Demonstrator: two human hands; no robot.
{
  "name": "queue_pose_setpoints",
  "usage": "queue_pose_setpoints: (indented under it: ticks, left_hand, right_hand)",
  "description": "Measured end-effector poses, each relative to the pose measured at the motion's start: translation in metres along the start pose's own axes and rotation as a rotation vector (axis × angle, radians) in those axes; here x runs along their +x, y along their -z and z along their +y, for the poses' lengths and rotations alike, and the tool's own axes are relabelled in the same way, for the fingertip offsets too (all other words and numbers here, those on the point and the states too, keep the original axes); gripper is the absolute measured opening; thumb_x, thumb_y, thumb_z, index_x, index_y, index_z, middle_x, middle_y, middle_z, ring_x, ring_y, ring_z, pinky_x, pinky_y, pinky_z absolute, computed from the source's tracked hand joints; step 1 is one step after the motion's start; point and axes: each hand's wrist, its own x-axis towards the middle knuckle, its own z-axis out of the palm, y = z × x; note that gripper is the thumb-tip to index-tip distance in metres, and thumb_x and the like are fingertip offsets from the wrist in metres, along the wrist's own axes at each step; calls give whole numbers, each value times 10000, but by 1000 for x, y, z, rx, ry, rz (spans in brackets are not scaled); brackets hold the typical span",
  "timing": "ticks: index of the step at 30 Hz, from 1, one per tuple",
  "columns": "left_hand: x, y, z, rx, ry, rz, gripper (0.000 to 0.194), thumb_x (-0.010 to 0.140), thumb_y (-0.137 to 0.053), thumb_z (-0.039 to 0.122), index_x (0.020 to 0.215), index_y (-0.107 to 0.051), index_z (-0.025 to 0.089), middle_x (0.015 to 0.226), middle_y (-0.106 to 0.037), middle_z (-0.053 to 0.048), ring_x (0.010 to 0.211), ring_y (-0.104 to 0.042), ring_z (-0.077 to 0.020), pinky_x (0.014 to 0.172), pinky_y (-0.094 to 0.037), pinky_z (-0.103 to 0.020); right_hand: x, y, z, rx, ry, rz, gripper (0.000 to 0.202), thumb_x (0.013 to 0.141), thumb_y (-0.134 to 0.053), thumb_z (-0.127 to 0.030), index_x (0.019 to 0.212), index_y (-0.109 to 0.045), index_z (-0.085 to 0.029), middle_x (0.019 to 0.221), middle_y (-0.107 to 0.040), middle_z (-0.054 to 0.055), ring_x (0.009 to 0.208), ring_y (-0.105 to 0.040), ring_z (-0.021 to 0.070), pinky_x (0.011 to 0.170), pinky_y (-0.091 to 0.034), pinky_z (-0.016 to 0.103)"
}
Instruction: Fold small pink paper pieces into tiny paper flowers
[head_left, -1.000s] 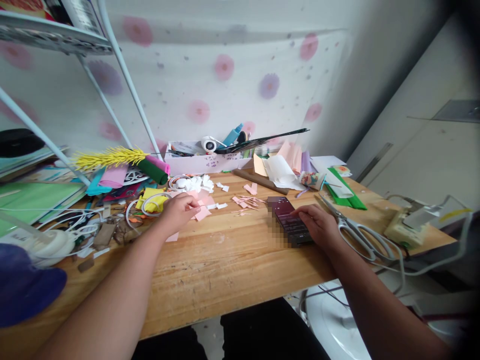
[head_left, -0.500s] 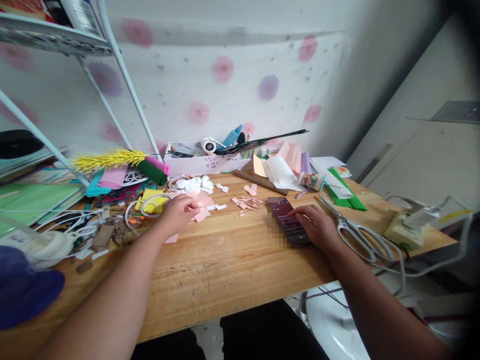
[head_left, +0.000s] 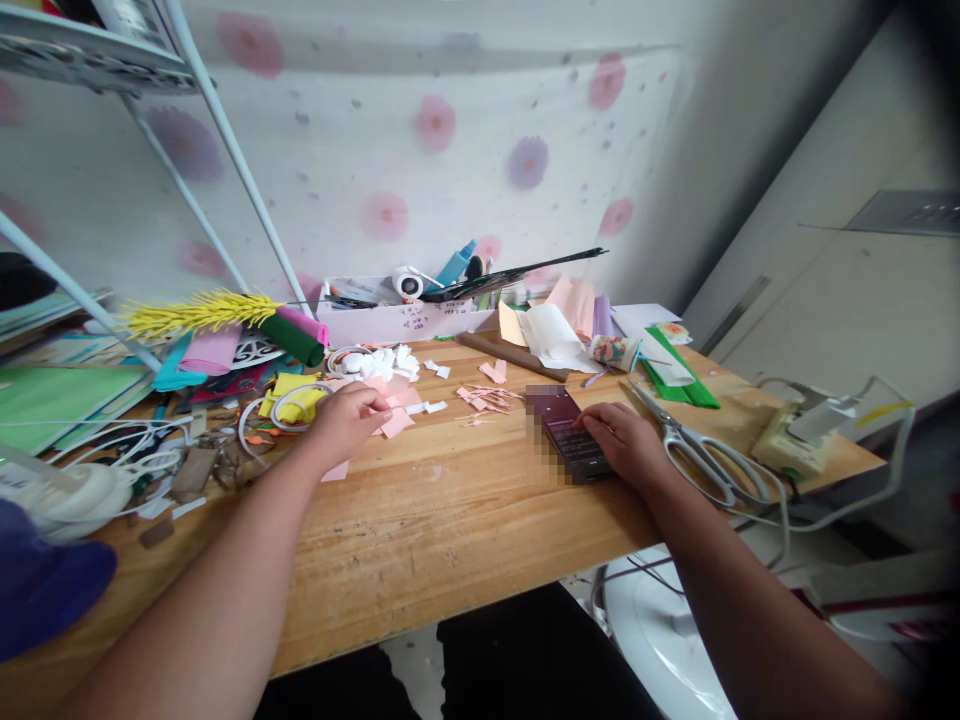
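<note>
Dark-clad legs [head_left: 517, 660] show below the near edge of a wooden table [head_left: 390, 570], where a person's bare hands work apart, the right hand [head_left: 630, 445] over a dark phone [head_left: 574, 430] lying on the tabletop, its fingers loosely curled with their tips at the lit screen; whether they press the glass or meet the thumb cannot be told. The left hand [head_left: 345, 425] is beside pale pink paper pieces [head_left: 397, 423], its fingers curled and their tips close together, though whether they pinch anything cannot be told. Large grey-handled scissors [head_left: 701, 460] lie open-side-unclear just beyond the right wrist, near a power strip [head_left: 791, 440]. Between the hands and a little farther back sit thin pink strips [head_left: 489, 398], with white petal-like pieces [head_left: 382, 363] behind the left hand and yellow paper [head_left: 289, 398] to its left. Farther off, a brown roll [head_left: 510, 357] rests before a white box [head_left: 397, 325] of supplies, and a flower-printed sheet [head_left: 465, 180] covers the wall behind
</note>
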Motion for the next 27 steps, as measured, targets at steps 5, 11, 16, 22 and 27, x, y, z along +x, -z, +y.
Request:
queue_pose_setpoints:
  ticks: [5, 11, 16, 22, 27]
  left_hand:
    - [0, 0, 0, -1, 1, 4, 139, 694, -525, 304, 668, -569, 174, 776, -530, -9, 726, -503, -134, 649, -399, -254]
    - [0, 1, 1, -10, -2, 6, 141, 698, -530, 307, 677, -576, 175, 768, -528, -8, 729, -509, -134, 640, -401, -247]
    - [1, 3, 4, -28, 5, 30, 138, 693, -535, 297, 670, -585, 171, 754, -527, -12, 719, -513, -135, 624, -403, -241]
    - [1, 2, 2, -32, -10, 48, 141, 688, -539, 307, 683, -594, 177, 775, -540, -18, 752, -520, -148, 641, -410, -252]
    - [1, 2, 2, -24, -7, 62, 146, 682, -540, 314, 672, -590, 178, 770, -540, -17, 744, -523, -151, 640, -417, -259]
  right_hand:
    - [0, 0, 1, 48, -20, 61, 214, 787, -432, -331, 781, -608, -208, 774, -601, 23, 748, -540, 155, 688, -395, 264]
    - [-3, 3, 0, 195, -102, 260, 212, 787, -428, -322, 762, -590, -188, 764, -611, 19, 723, -546, 153, 678, -400, 269]
    - [-3, 4, 4, 201, -139, 273, 233, 780, -425, -334, 738, -595, -180, 738, -615, 28, 694, -547, 156, 662, -402, 277]
    - [-1, 2, 1, 52, -47, 40, 245, 773, -435, -367, 717, -611, -206, 729, -603, 24, 706, -537, 158, 664, -394, 276]
    - [-3, 5, -4, 85, -51, 68, 261, 786, -418, -359, 694, -600, -196, 700, -599, 20, 684, -534, 151, 649, -395, 266]
